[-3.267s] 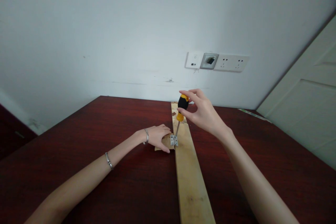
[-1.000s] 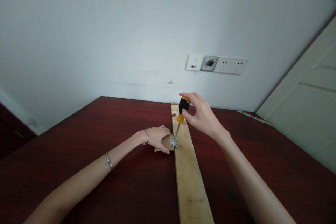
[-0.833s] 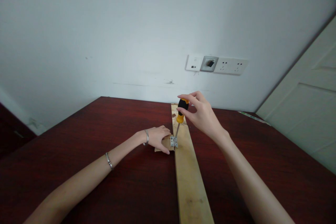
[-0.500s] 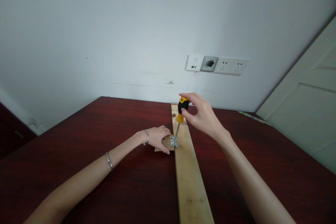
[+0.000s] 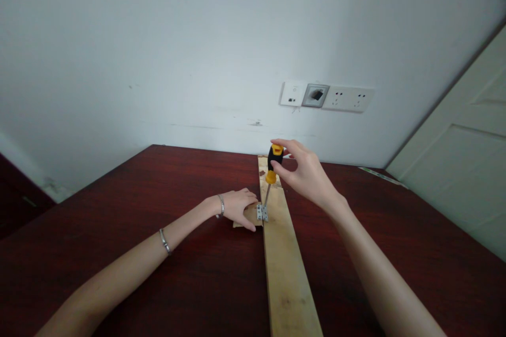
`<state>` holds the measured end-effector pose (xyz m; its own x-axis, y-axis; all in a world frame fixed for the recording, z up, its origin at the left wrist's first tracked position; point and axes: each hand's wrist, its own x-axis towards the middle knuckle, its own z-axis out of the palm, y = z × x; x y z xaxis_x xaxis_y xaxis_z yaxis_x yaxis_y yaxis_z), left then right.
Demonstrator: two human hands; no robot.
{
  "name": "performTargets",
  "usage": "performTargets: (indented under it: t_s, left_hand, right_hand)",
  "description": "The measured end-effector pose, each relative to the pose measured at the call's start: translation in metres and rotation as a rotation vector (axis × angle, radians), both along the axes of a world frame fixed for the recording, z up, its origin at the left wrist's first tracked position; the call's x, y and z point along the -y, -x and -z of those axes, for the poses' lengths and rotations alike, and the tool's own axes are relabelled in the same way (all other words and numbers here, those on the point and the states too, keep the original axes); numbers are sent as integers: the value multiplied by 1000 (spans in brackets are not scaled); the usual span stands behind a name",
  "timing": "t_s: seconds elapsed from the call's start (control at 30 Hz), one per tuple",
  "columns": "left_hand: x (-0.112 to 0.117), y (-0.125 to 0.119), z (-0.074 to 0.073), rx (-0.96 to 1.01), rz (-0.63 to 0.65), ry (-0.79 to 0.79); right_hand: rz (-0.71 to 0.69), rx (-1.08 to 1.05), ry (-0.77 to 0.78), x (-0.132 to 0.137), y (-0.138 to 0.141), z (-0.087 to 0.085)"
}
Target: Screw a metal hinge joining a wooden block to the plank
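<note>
My right hand (image 5: 306, 171) pinches the black and yellow handle of a screwdriver (image 5: 275, 159) between thumb and fingers. The tool leans slightly, and its shaft runs down to the right leaf of a small metal hinge (image 5: 262, 212). This hinge spans the joint between a long pale plank (image 5: 286, 268) and a short wooden board (image 5: 252, 215) at its left side. Over that short board lies my left hand (image 5: 238, 206), thumb and fingers curved around it, holding it against the plank. The screw under the screwdriver tip is too small to make out.
Beneath the plank is a dark red wooden table (image 5: 190, 284), its far edge near a white wall (image 5: 177, 52). Wall sockets (image 5: 348, 99) with a black plug (image 5: 317, 95) are above. A pale door (image 5: 470, 152) stands at the right, near a thin strip (image 5: 381, 177) on the table.
The screwdriver handle has turned a little in my right hand, and its fingers have shifted slightly. My left hand, the hinge and both wooden pieces have stayed in place.
</note>
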<state>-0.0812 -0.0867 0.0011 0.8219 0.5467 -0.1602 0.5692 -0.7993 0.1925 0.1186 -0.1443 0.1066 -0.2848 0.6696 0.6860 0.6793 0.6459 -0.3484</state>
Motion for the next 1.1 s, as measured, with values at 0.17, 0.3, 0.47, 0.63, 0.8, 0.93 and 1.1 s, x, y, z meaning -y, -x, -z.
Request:
performTargets:
  t_s: [0.17,0.3,0.47,0.63,0.8,0.93,1.1]
  left_hand:
    - [-1,0,2,7,0,-6]
    - [-1,1,1,9,1,0]
    - [0,1,0,7,-9,7]
    - [0,1,1,12,-10,15]
    - [-1,0,2,0,-6,10]
    - [-1,1,2,-1,-3,13]
    - [-2,1,4,22,6,7]
  right_hand:
    - [54,-26,-44,-2,-1,1]
    - [-28,-43,-41,-4,-1,2]
    - [-78,-11,-33,0,2,1]
    - [-8,2,-26,2,3,-1]
    - [-36,-65,-37,-4,1,3]
    - [-33,-88,-48,-6,0,5]
    - [-63,-74,-48,-3,2,3]
